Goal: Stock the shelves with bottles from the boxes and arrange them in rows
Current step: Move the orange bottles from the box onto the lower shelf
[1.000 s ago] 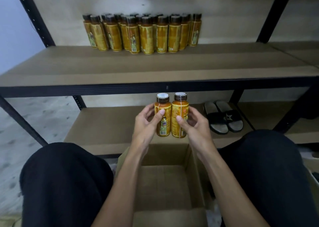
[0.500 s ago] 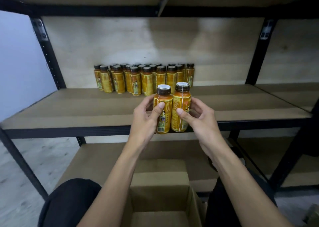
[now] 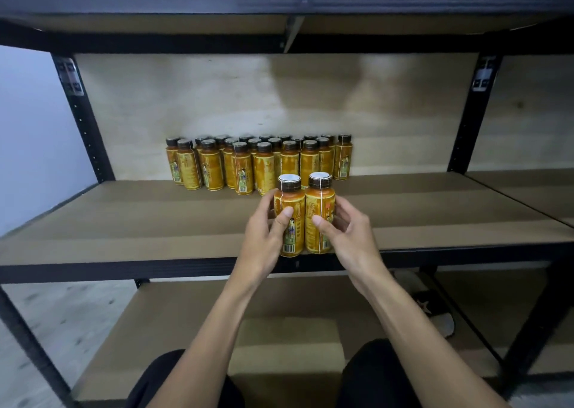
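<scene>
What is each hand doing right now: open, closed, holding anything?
Left hand: closed, holding the left bottle.
Right hand: closed, holding the right bottle.

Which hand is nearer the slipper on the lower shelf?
Right. The right hand, gripping a bottle, is up and to the left of the slipper. The left hand, gripping the other bottle, is farther left still.
</scene>
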